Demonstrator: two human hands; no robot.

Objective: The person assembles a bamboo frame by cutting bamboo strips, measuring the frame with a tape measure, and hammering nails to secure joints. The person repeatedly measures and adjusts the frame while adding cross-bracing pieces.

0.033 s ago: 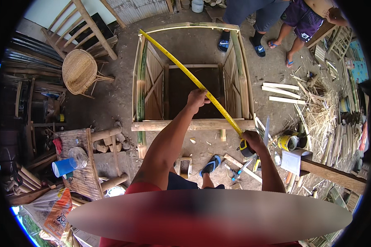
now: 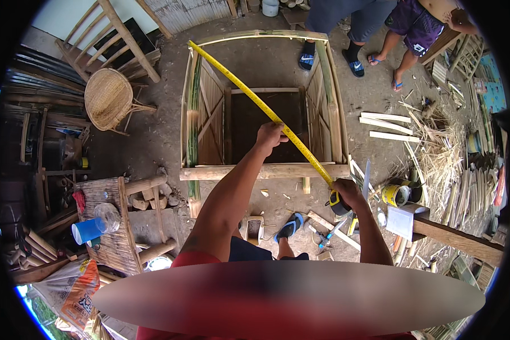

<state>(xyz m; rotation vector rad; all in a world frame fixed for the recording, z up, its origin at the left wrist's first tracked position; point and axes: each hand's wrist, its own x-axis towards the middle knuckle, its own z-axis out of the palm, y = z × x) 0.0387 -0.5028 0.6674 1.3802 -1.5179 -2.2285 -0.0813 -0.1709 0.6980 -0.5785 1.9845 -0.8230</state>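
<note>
Far left, a blue tub [image 2: 86, 232] is sitting on the desk [image 2: 116, 246], with a stool [image 2: 109, 99] standing just beyond. Then the tape [image 2: 238, 82] is running slantwise over the frame [image 2: 226, 173], from its far left corner to past the near rail, toward the right end. The left hand [image 2: 270, 137] is pinching the tape around mid-length, fingers curled, while the right hand [image 2: 350, 194] is gripping the case [image 2: 338, 202]. Further right, pale strips [image 2: 390, 137] are lying on the ground.
</note>
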